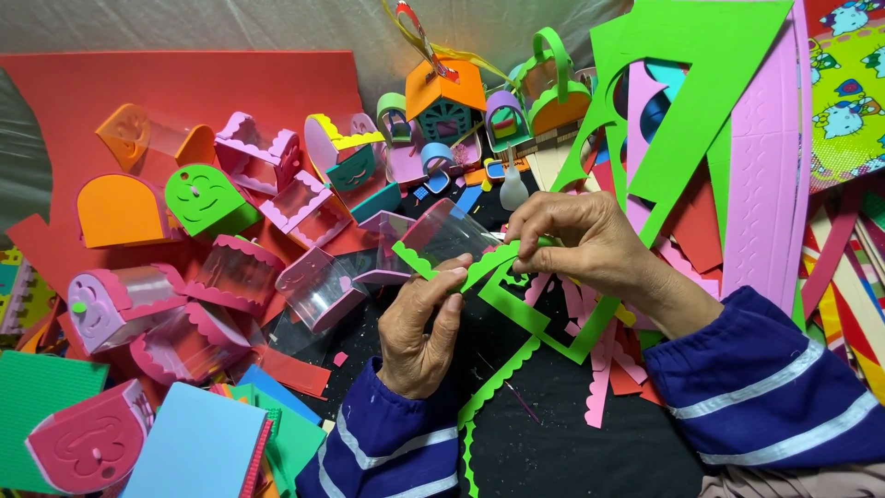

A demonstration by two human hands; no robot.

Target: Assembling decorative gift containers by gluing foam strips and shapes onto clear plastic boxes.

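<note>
Fingers of the left hand [419,323] and right hand [576,242] pinch a green scalloped foam strip [461,269] against a clear plastic sheet [441,235], held above the black table [562,443]. Finished pink foam boxes [230,277] lie well apart, leftward.

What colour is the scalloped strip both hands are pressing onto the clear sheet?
Green scalloped strip, clearest in the head view.

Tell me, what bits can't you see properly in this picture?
Head view only:
- Right hand fingertips: curled over the green strip, so the pinched spot is hidden.
- Clear sheet: its lower edge is behind the left hand.
- Pink sheet: cut off by the top edge.
- Glue bottle: too small for detail.
</note>
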